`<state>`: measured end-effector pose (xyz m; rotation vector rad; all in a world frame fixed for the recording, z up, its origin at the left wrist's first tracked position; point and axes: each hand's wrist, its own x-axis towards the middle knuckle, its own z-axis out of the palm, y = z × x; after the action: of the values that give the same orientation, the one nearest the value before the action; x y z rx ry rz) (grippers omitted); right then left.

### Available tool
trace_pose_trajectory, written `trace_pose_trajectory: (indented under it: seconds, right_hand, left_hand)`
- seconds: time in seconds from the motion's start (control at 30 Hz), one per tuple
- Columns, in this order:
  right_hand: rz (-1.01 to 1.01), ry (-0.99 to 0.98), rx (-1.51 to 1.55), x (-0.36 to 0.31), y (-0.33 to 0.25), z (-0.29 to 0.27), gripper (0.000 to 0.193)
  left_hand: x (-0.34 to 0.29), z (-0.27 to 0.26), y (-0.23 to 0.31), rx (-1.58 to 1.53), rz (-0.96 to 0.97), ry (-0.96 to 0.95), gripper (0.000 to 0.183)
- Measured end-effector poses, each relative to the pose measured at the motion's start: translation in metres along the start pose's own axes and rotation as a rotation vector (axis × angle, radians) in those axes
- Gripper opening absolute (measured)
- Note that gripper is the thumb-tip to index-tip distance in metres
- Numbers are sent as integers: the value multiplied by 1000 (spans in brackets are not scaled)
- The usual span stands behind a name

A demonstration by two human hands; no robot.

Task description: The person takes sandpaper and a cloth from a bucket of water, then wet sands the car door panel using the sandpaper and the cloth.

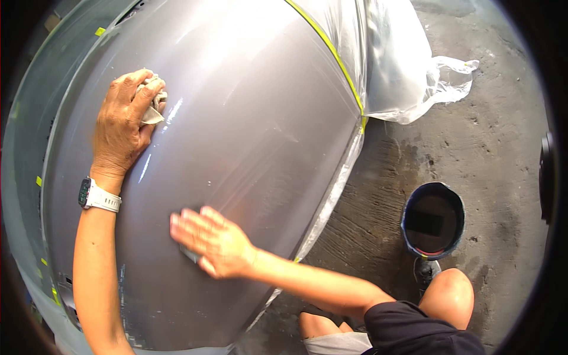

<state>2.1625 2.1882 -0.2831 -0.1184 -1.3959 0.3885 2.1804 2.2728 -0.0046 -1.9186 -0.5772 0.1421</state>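
A crumpled pale cloth (155, 103) is bunched under the curled fingers of my left hand (123, 112), which rests on the far left of a large, curved grey car body panel (248, 136). On that wrist is a watch with a white strap (103, 196). Lower and nearer the middle, my right hand (216, 242) lies flat on the same panel, its fingers blurred by motion. Beneath its palm shows the edge of a dark flat pad (190, 254); the rest of it is hidden. Pale streaks and small white spots mark the panel.
Clear plastic sheeting (396, 59), edged with yellow-green tape (331, 47), covers the part beyond the panel. A dark blue bucket (433, 253) holding dark liquid stands right on the rough, partly wet floor (491, 148). Beside it are a shoe (425, 271) and a bent knee (448, 296).
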Motion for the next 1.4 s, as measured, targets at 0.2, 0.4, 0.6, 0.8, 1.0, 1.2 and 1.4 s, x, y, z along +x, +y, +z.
trace_pose_trajectory:
  seconds: [0.2, 0.4, 0.6, 0.8, 1.0, 1.2, 1.4]
  right_hand:
    - [229, 367, -632, 149, 145, -118, 71]
    - [187, 174, -556, 127, 68, -77, 74]
    - [-162, 80, -301, 80, 46, -24, 88]
    - [238, 340, -627, 122, 163, -141, 70]
    - [345, 272, -658, 65, 86, -81, 77]
    - [22, 43, -250, -9, 32, -36, 77]
    - [246, 367, -624, 50, 163, -120, 70]
  left_hand:
    - [-6, 4, -1, -13, -27, 18, 34]
    - [2, -1, 1, -11, 11, 7, 33]
    - [5, 1, 4, -44, 17, 17, 31]
    - [-1, 6, -1, -13, 10, 19, 34]
    - [1, 4, 2, -9, -3, 12, 32]
    - [3, 4, 4, -33, 3, 44, 31]
    - [-3, 7, 1, -13, -15, 12, 30]
